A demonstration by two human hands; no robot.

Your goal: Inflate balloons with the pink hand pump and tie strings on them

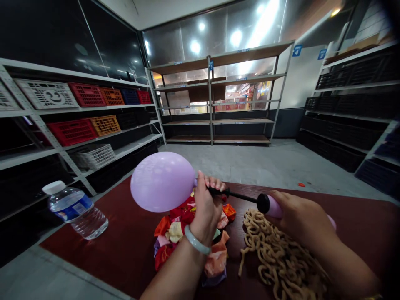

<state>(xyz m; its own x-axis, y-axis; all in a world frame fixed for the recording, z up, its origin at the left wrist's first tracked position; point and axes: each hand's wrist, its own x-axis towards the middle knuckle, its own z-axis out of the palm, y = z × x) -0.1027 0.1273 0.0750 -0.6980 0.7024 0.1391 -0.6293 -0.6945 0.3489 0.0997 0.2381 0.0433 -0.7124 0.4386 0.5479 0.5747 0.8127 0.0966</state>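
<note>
A lilac balloon (162,181), rounded out with air, sits on the nozzle end of a hand balloon pump (242,196). My left hand (208,200), with a pale bangle at the wrist, is closed around the balloon's neck and the pump's black front end. Farther right, my right hand (296,212) wraps round the pump's purple body, and the black rod shows between the two hands. Beneath my left hand lies a pile of crumpled coloured cloth pieces (215,262). A heap of tan cord-like strands (275,258) lies below my right hand.
A water bottle with a white cap (76,210) stands on the left of the dark red table (115,258). Shelves with plastic crates (87,95) line the left wall. A metal rack (211,100) stands at the back, and dark crates (346,112) fill shelves on the right.
</note>
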